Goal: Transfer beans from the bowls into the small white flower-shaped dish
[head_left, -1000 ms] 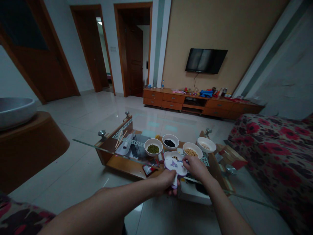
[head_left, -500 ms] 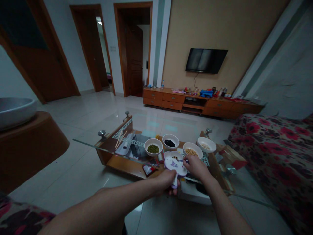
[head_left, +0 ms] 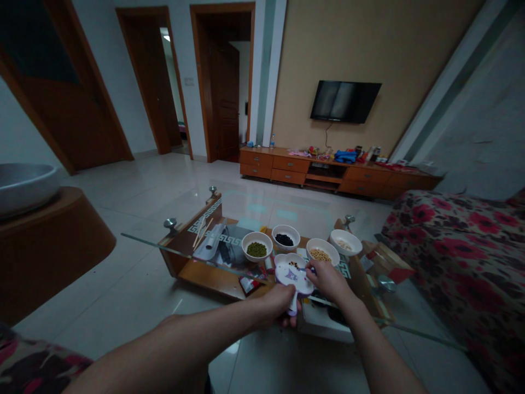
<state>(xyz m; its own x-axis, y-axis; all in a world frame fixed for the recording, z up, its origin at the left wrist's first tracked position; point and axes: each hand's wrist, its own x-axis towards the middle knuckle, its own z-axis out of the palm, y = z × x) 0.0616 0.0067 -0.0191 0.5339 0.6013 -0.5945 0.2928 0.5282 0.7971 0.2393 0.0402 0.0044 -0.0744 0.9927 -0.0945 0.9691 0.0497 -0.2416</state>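
My left hand (head_left: 282, 304) is closed round the handle of a white, purple-edged paddle-shaped thing (head_left: 290, 277) with a purple picture on its face. It tilts over the near side of a white bowl (head_left: 286, 258) with a few mixed beans in it, hiding part of that bowl. My right hand (head_left: 327, 278) is pinched at the paddle's right edge; whatever its fingers hold is too small to make out. Behind the hands stand bowls of green beans (head_left: 257, 249), black beans (head_left: 284, 239), tan beans (head_left: 321, 255) and a few pale pieces (head_left: 343, 245).
The bowls stand on a glass-topped coffee table (head_left: 164, 244) with metal knobs. Chopsticks (head_left: 203, 233) lie at its left. A red packet (head_left: 250, 283) and a white box (head_left: 322, 323) show on the lower level. A flowered sofa (head_left: 455, 251) is at right, a basin (head_left: 28, 183) at left.
Almost nothing differs. Both hands keep their places at the paddle-shaped thing, and the bowls have not moved; the view has shifted very slightly.
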